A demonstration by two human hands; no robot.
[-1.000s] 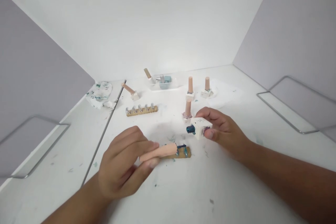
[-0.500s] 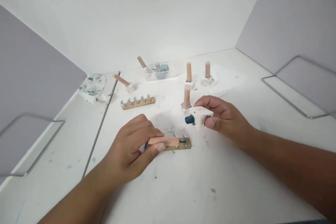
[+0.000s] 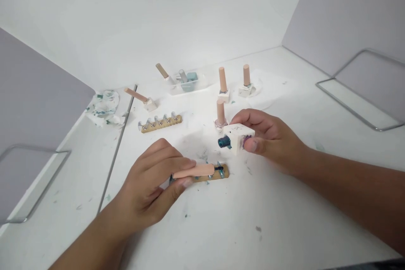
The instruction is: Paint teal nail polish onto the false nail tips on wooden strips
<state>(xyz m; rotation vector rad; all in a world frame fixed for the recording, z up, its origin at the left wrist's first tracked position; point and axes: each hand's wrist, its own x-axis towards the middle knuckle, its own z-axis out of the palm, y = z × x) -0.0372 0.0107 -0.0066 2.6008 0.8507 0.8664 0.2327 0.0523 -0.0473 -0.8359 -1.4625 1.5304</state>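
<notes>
My left hand (image 3: 158, 181) pinches the peach cap of a nail polish brush (image 3: 198, 171). Its dark, wet tip lies over the right end of a tan strip (image 3: 225, 172) that carries nail tips smeared with teal; my fingers and the cap cover much of this strip. In my right hand (image 3: 268, 141) is a white, square nail polish bottle (image 3: 238, 135), tilted on its side. The bottle's uncapped neck, coated in dark teal polish, points left, and purple smears show by my thumb. Behind it stands a capped bottle (image 3: 220, 114).
A second tan strip (image 3: 161, 124) holds several clear nail tips. Capped bottles (image 3: 223, 80) stand at the back, one (image 3: 141, 96) lying tilted at left. A clear tray (image 3: 190, 86) contains more bottles. Stained tissue (image 3: 104, 105) lies far left; metal wire frames (image 3: 363, 88) flank the table.
The brush tip has shifted slightly on the nail tip at the strip's right end, and the cap has turned a little. The whole view has tilted somewhat; both hands keep their holds.
</notes>
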